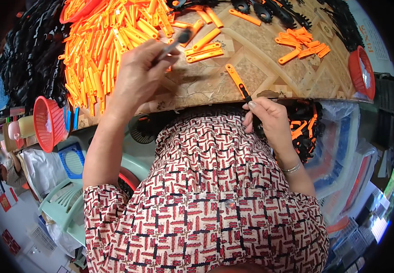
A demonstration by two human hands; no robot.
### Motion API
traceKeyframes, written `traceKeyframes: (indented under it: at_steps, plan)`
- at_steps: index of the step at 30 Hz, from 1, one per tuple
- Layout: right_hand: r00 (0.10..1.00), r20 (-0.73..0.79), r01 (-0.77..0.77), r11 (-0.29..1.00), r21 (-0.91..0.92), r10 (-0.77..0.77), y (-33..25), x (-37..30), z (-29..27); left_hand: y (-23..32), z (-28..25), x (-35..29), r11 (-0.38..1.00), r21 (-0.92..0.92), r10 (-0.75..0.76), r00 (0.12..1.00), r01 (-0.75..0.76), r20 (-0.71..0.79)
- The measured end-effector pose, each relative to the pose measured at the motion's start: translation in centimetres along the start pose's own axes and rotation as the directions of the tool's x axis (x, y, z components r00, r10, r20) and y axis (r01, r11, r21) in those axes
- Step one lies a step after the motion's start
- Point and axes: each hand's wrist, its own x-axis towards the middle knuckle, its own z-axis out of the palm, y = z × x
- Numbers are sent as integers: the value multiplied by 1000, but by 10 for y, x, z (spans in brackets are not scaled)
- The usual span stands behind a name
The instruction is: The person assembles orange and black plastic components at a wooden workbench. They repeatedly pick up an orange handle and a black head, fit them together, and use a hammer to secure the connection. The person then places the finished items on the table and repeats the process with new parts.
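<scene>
Raised over the table's near left part, my left hand (140, 75) is closed around a grey-shafted tool (172, 48). Its dark rounded head is smeared by motion, so I cannot tell its exact kind. At the table's front edge, my right hand (269, 116) pinches the black end of an orange plastic handle (234, 76). That handle points away from me, its far part over the tabletop. Just beyond my left hand lie several loose orange handles (204, 52). A large heap of orange handles (106, 50) spreads on the left.
Black plastic parts (30, 59) pile up at the far left, with more black pieces (263, 11) at the back. A small orange pile (302, 44) lies right of centre. Red baskets stand at the left (49, 125) and right (361, 73) edges. Below the table's right edge are finished-looking orange-and-black pieces (302, 129).
</scene>
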Motion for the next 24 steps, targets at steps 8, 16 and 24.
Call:
traceKeyframes:
  at_steps: [8, 16, 24]
  plan:
    - [998, -9, -56, 998, 23, 56, -9, 2, 6, 17, 48, 27, 862, 470, 171, 982, -189, 81]
    - [997, -34, -66, 997, -49, 64, -4, 5, 4, 47, 29, 25, 998, 28, 37, 922, -52, 384]
    - [995, -6, -101, 995, -13, 101, -9, 6, 3, 49, 51, 46, 998, -17, 52, 811, -52, 583]
